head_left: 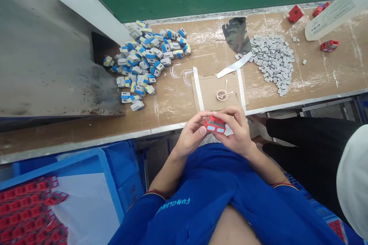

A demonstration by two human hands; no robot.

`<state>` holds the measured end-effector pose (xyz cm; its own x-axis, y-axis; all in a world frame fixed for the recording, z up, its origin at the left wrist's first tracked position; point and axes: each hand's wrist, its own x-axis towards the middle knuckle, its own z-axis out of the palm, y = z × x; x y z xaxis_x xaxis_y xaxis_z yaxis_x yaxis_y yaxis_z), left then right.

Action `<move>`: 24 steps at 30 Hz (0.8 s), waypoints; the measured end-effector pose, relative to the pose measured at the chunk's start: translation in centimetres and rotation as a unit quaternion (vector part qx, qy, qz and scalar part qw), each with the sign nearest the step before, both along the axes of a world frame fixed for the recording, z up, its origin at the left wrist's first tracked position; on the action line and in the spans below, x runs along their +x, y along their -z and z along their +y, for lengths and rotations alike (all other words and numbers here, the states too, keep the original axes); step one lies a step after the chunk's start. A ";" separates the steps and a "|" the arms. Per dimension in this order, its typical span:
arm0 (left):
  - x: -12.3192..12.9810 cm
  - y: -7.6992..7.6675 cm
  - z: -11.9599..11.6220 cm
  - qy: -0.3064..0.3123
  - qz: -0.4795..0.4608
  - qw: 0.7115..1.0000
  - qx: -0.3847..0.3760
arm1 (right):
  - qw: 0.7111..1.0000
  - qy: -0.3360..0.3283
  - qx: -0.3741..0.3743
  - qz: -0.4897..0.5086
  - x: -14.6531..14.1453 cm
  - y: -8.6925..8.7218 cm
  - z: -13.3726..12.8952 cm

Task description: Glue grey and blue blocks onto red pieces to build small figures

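A small red toy vehicle (215, 124) with light blue windows and a dark grey top is held between both hands at the bench's front edge. My left hand (193, 133) grips its left end, with the thumb on the near side. My right hand (236, 129) has its fingers closed around the right end. Just beyond them, a small round cup (221, 95) with white swabs stands on a cardboard piece (208, 84) with white tape strips along its sides.
Blue-white-yellow blocks (149, 55) are heaped at left, small grey pieces (274, 59) at right. A camouflage scrap (237, 35), a bottle (336, 11) and red toys (329, 46) lie beyond. A blue tray (106, 164) holds red pieces lower left. Another person's dark-clothed legs (310, 149) are at right.
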<state>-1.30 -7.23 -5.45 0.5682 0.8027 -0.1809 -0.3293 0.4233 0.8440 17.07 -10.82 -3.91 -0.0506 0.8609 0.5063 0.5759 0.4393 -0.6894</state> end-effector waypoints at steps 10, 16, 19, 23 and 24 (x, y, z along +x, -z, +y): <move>1.0 1.1 -1.1 -0.044 0.164 0.977 0.127 | 0.999 0.011 0.011 -0.037 0.8 1.4 -0.2; 2.1 2.1 -1.7 -0.146 0.273 0.933 0.182 | 0.997 0.056 0.010 -0.046 -0.4 3.3 0.4; 2.0 2.6 -1.2 -0.146 0.278 0.930 0.189 | 0.999 0.030 -0.009 -0.038 0.1 4.0 0.5; 1.4 3.2 0.1 -0.114 0.271 0.926 0.239 | 0.999 -0.004 -0.037 -0.006 1.7 4.5 0.3; 1.1 3.3 0.5 -0.112 0.275 0.918 0.263 | 0.999 0.000 -0.039 0.001 2.1 4.6 0.3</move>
